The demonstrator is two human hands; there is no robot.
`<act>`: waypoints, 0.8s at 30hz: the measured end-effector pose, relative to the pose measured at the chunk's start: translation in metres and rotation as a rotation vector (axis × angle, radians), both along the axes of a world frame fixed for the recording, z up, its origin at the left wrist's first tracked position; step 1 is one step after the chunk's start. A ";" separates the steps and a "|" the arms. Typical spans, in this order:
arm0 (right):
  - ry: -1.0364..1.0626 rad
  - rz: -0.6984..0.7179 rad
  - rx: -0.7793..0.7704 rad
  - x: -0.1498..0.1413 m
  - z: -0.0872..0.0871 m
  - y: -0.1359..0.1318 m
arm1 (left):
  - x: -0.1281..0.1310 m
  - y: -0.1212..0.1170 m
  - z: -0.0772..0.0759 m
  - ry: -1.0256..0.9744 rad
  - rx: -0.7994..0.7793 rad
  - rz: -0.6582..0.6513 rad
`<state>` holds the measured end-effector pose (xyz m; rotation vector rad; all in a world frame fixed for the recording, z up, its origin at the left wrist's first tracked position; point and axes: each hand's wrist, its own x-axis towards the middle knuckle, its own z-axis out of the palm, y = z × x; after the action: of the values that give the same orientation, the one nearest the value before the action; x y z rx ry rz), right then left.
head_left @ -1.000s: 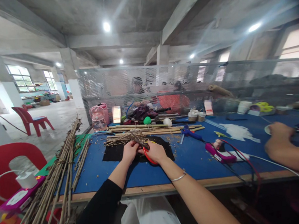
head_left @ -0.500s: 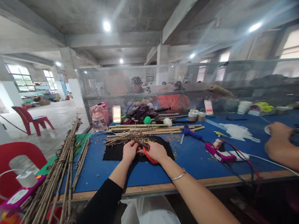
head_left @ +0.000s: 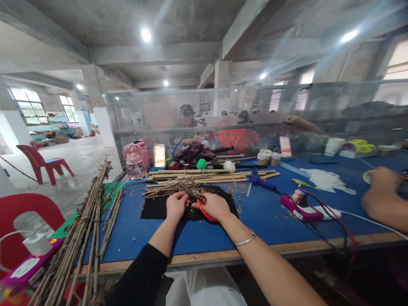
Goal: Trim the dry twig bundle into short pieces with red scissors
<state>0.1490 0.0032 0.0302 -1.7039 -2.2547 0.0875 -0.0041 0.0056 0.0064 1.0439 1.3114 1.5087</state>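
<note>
My right hand (head_left: pixel 216 206) is closed around a pair of red-handled scissors (head_left: pixel 207 212), whose blades are mostly hidden by the fingers. Close beside it, my left hand (head_left: pixel 177 205) has thumb and fingertips pinched together; what sits between them is too small to make out. Just beyond both hands lies a pile of thin dry twigs (head_left: pixel 163 189), pointing left and right. Under the hands and twigs spreads a black cloth (head_left: pixel 156 210) on the blue tabletop (head_left: pixel 142 242), with bits of plant debris scattered about.
Long sticks (head_left: pixel 219 177) lie behind the twigs, near a blue glue gun (head_left: pixel 263 181). A purple power strip (head_left: pixel 299 209) with cables sits to the right, before another person's arm (head_left: pixel 392 203). A tall stick bundle (head_left: pixel 80 228) leans at the left edge. A mesh screen (head_left: pixel 150 116) stands behind.
My hands have drawn slightly apart, the left fingertips leaving a small gap from the scissors. The right hand still grips the scissors.
</note>
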 end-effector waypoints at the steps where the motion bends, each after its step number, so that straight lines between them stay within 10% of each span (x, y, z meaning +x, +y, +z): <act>1: -0.003 -0.003 -0.001 0.000 0.000 0.000 | 0.000 -0.001 0.001 0.011 -0.005 -0.004; 24: 0.044 -0.016 0.056 -0.004 -0.002 0.000 | 0.003 -0.011 0.012 0.026 0.011 -0.064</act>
<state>0.1448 0.0032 0.0278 -1.6750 -2.1904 0.0576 -0.0006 -0.0050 0.0180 1.1051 1.2774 1.4606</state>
